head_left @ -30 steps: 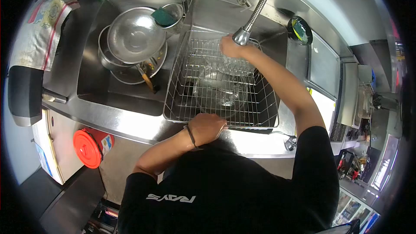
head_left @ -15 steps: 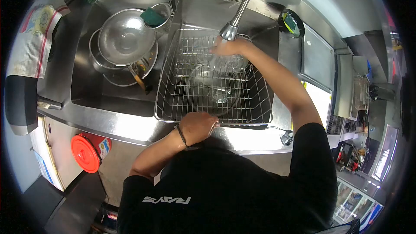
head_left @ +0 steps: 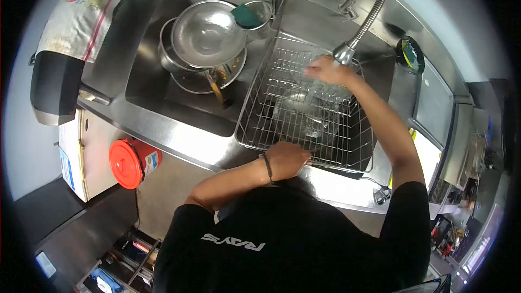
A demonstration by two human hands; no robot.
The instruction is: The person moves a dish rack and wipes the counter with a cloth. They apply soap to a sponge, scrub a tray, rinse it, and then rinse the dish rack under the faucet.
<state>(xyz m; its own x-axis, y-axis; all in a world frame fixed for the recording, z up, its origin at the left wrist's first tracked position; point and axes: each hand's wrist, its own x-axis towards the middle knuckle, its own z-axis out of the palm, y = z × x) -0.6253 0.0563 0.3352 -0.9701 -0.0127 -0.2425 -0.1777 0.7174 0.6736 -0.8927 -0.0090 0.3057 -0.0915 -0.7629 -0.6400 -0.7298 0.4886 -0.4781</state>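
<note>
A wire dish rack [head_left: 251, 109] sits in the right-hand sink basin, its bars wet and shiny. My left hand [head_left: 287, 159], with a dark band at the wrist, is closed on the rack's near rim. Over the far part of the rack, my right hand [head_left: 327, 70] is stretched out with its fingers pointing left, somewhat blurred. Just above it hangs the faucet's spray head [head_left: 343, 54], and water runs down past the hand into the rack. Whether the right fingers touch the wires is hard to see.
The left basin holds a metal strainer bowl [head_left: 209, 35] on a pot [head_left: 168, 54], a wooden-handled utensil [head_left: 218, 91], and a small metal container [head_left: 264, 27] with a green scouring pad [head_left: 246, 16]. A black bowl [head_left: 410, 54] stands right; a red bucket [head_left: 126, 164] is below.
The whole view has swung, so sink, rack and faucet appear further right. My left hand stays on the near rim; my right hand stays beneath the faucet over the rack's far part.
</note>
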